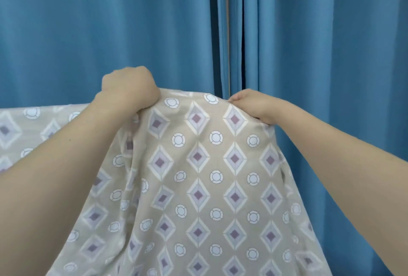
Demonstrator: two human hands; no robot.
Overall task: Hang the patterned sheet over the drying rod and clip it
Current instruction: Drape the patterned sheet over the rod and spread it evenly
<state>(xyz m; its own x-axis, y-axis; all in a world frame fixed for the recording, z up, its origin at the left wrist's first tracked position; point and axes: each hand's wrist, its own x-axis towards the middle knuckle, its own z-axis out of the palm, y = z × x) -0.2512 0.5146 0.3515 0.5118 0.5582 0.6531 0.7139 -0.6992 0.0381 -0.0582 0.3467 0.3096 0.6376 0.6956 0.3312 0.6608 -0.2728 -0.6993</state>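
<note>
Curtains [110,21] first, blue and pleated, filling the whole background with a dark gap near the middle. Then patterned sheet [198,176], tan with diamonds and little rings, draped down toward the camera and trailing off to the left at roughly the same height as its top edge. Looks thin and floppy, light enough to lift easy, bunches and creases wherever pinched, probably slides off a smooth bar if left unclipped. Drying rod not actually visible, likely hidden under the top fold, can't say for sure. No clips in sight either.

Left hand [130,86] balled into a fist, grip pressed together on a wad of the top edge. Right hand [254,104] lower-key, grip pinching the top edge between thumb and fingers, just in front of the curtain gap.

Best place to hold: right along that top edge, hands apart, so the fabric stays spread instead of roping up. Clipping apparently not yet done.
</note>
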